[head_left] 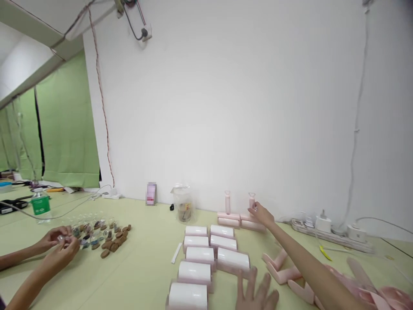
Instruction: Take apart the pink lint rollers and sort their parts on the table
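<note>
My right hand (263, 214) reaches to the back of the table. Its fingers are closed on a pink upright piece (252, 199) with a ring-like top. A similar pink piece (227, 203) stands to the left, against the wall. In front of both lie pink-edged rolls (229, 222). My left hand (256, 292), slightly blurred, is at the bottom edge with fingers spread and holds nothing. Just beyond its fingertips is a white roll (232, 259) with a pink edge. More white rolls (194, 272) lie in two columns on the left. Pink angled handles (282, 272) lie below my right forearm.
At the left, another person's hands (61, 243) hold something small beside corks (112, 245) and small glass bottles. A plastic bag (183, 204), a phone (151, 193) and a white strip (176, 253) are nearby. A power strip (332, 234) with chargers and cables lies right.
</note>
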A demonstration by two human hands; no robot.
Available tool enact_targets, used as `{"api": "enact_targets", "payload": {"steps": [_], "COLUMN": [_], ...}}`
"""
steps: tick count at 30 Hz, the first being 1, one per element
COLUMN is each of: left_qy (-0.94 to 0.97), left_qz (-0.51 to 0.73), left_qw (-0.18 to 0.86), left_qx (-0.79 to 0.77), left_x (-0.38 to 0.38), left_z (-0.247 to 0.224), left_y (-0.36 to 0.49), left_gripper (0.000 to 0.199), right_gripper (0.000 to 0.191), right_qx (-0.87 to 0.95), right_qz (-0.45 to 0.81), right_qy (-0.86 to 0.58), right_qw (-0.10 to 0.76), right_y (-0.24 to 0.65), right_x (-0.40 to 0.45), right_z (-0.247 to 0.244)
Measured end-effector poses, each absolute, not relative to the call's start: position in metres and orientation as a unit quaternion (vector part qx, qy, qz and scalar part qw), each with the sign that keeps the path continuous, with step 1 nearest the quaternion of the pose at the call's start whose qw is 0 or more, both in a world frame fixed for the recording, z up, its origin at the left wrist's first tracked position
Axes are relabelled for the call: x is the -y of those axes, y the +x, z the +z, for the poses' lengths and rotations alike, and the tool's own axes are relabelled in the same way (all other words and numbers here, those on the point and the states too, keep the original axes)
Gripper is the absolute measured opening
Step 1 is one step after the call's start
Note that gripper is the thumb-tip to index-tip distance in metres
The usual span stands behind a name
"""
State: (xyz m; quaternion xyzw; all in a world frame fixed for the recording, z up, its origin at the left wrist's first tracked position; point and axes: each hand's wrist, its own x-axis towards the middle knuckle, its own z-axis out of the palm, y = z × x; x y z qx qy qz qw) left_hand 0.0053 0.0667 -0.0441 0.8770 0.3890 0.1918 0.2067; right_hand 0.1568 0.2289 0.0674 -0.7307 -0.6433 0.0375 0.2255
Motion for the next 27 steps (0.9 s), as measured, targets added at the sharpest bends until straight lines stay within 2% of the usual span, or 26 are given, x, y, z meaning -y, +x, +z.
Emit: {"api": "enact_targets", "payload": {"steps": [2, 4, 7, 9, 12, 15, 18, 20, 22, 24, 27], "left_qy": [0.894, 0.887, 0.872, 0.864, 0.833, 0.693, 0.562, 0.499, 0.489, 0.517, 0.486], "left_qz": [0.213, 0.211, 0.187, 0.214, 0.335, 0.433, 0.370, 0.319, 0.328, 0.379, 0.386], "left_qw": [0.143, 0.098, 0.081, 0.098, 0.198, 0.413, 0.629, 0.735, 0.762, 0.729, 0.732], "left_qx": [-0.368, -0.398, -0.445, -0.445, -0.392, -0.402, -0.389, -0.329, -0.269, -0.240, -0.281], "left_x": [-0.076, -0.084, -0.088, -0.086, -0.079, -0.070, -0.059, -0.049, -0.039, -0.032, -0.027], "left_z": [-0.037, -0.030, -0.024, -0.021, -0.016, -0.013, -0.012, -0.011, -0.006, 0.001, 0.009], "left_y": [-0.004, -0.006, -0.006, -0.009, -0.021, -0.030, -0.027, -0.023, -0.021, -0.022, -0.028], "left_gripper": [0.051, 0.046, 0.044, 0.044, 0.042, 0.053, 0.067, 0.065, 0.063, 0.066, 0.065], "right_gripper": [0.027, 0.027, 0.028, 0.030, 0.030, 0.032, 0.034, 0.035, 0.034, 0.032, 0.031], "right_qx": [0.645, 0.649, 0.656, 0.664, 0.698, 0.739, 0.743, 0.744, 0.746, 0.746, 0.740], "right_qz": [0.029, 0.015, -0.003, -0.003, 0.025, 0.072, 0.177, 0.253, 0.303, 0.332, 0.355], "right_qy": [-0.724, -0.712, -0.686, -0.666, -0.616, -0.561, -0.523, -0.482, -0.451, -0.443, -0.442], "right_qw": [0.243, 0.269, 0.314, 0.340, 0.365, 0.365, 0.379, 0.387, 0.384, 0.370, 0.360], "right_y": [0.157, 0.157, 0.160, 0.164, 0.170, 0.173, 0.175, 0.175, 0.174, 0.172, 0.169], "right_x": [-0.222, -0.211, -0.187, -0.163, -0.116, -0.063, -0.021, -0.002, 0.011, 0.020, 0.029], "right_z": [0.071, 0.078, 0.092, 0.098, 0.095, 0.078, 0.056, 0.046, 0.043, 0.045, 0.048]}}
